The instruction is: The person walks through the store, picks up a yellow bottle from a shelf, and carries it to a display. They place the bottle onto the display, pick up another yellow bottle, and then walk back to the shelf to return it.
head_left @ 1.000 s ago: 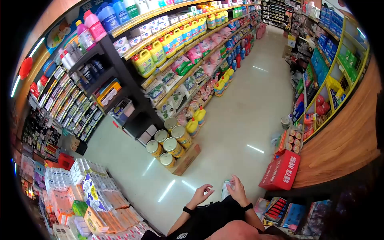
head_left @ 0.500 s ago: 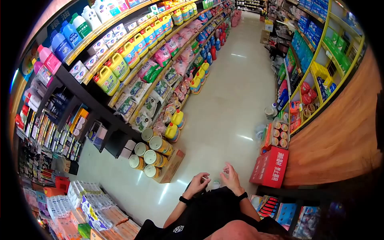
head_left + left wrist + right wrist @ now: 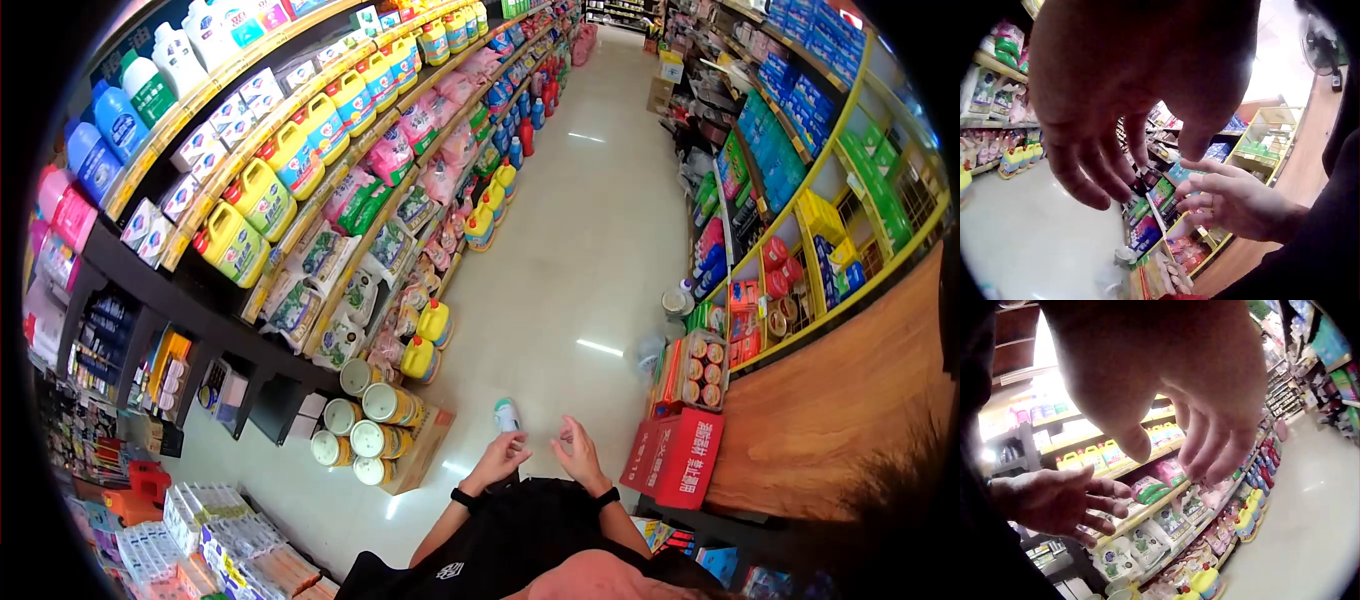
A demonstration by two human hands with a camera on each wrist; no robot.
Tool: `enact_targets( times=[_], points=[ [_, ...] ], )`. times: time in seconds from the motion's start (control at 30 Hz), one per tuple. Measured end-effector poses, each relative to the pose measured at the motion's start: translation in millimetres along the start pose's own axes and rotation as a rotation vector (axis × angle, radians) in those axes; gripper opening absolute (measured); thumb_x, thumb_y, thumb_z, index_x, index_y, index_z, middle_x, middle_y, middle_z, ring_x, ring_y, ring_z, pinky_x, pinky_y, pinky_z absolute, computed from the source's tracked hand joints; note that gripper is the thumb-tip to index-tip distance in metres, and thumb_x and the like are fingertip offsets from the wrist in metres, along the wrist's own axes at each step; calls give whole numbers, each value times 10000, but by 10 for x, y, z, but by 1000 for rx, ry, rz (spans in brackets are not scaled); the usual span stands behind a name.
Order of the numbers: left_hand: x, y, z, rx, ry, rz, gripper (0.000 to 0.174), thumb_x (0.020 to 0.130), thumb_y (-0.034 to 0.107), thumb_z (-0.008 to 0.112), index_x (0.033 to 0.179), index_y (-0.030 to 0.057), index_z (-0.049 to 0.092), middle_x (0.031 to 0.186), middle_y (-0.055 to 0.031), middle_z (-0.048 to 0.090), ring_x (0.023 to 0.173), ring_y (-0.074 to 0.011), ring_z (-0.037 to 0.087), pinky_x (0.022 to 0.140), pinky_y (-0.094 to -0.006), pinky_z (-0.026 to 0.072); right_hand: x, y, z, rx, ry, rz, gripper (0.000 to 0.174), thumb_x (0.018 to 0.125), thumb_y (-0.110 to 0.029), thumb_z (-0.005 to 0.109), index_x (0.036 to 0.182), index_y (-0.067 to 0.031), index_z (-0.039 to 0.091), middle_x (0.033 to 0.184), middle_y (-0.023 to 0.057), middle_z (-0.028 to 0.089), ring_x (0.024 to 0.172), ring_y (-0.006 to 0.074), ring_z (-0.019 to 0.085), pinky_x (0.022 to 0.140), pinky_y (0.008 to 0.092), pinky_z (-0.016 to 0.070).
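Both hands are held out in front of the body over the aisle floor, with a gap between them. My left hand point(image 3: 500, 458) holds nothing; its fingers hang loosely bent in the left wrist view. Across from it, my right hand point(image 3: 577, 450) is also bare of any object, its fingers relaxed and spread a little. Each wrist wears a black band. A shoe point(image 3: 507, 414) shows on the floor just beyond the left hand. Closest to the hands on the left stand several lidded tubs point(image 3: 381, 440) on a cardboard box point(image 3: 425, 455).
Shelves at left carry yellow detergent jugs point(image 3: 235, 240) and bagged washing powder point(image 3: 295, 305). A red box point(image 3: 685, 458) stands at right beside a wooden panel point(image 3: 830, 400) and a yellow rack point(image 3: 830, 330). Packs of tissue point(image 3: 235, 540) are stacked at lower left. The tiled floor point(image 3: 560, 250) runs ahead.
The view has moved forward and turned right along the aisle, so the tubs and left shelves sit further left. The shoe has come out ahead. Both hands keep nearly the same pose.
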State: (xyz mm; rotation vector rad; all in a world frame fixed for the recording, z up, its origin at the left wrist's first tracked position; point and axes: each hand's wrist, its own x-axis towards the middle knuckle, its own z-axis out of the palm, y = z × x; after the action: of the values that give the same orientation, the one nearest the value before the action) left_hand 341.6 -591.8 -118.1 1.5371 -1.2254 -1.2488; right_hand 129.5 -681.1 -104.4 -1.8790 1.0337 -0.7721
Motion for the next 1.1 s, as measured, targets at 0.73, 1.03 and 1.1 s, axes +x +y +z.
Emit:
enact_targets(
  times=[0.73, 1.03, 1.1],
  points=[
    [2160, 234, -1676, 135, -4, 234, 241, 894, 257, 787, 941, 79, 632, 1197, -132, 626, 1034, -276, 653, 798, -379, 583, 2534, -183, 607, 18, 32, 8, 599, 892, -137, 737, 1418, -35, 470, 1059, 132, 630, 950, 262, 658, 842, 365, 552],
    [2917, 276, -1880, 137, -82, 187, 261, 899, 260, 784, 942, 58, 625, 1159, -137, 634, 998, -261, 662, 814, -362, 572, 3159, 107, 516, -30, 53, 58, 652, 889, -144, 765, 1450, -39, 449, 1056, 119, 643, 943, 239, 659, 840, 365, 552],
    [3182, 317, -1937, 147, -96, 173, 255, 900, 258, 783, 941, 64, 622, 1185, -130, 634, 1011, -251, 662, 809, -358, 578, 3381, 195, 470, -22, 70, 41, 656, 888, -150, 767, 1452, -45, 450, 1058, 121, 644, 950, 242, 656, 843, 368, 547]
  ],
)
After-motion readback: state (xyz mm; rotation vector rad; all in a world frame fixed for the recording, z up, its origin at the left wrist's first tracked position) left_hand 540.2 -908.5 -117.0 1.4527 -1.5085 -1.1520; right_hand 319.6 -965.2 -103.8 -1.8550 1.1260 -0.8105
